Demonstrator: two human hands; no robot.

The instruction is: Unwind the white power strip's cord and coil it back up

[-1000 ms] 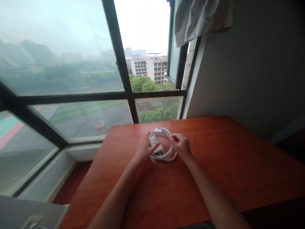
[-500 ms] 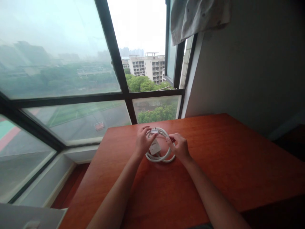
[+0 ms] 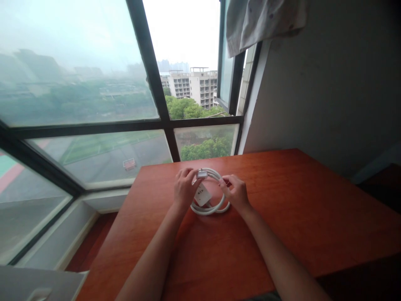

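Observation:
A white extension cord lies coiled in loops on the wooden table. Its white socket block, with dark slots on top, sits inside the coil on the left. The cord's plug is at the far side of the loops, and my left hand is closed on it between thumb and fingers. On the right side of the coil, my right hand pinches the looped cord. Part of the socket block is hidden behind my left thumb.
The reddish-brown table reaches to a window with dark frames at the back and left. A grey wall stands at the right. A patterned cloth hangs near the open window pane.
My left hand has shifted slightly left and turned, its fingers now closer round the plug. The right hand stays on the coil, almost unmoved.

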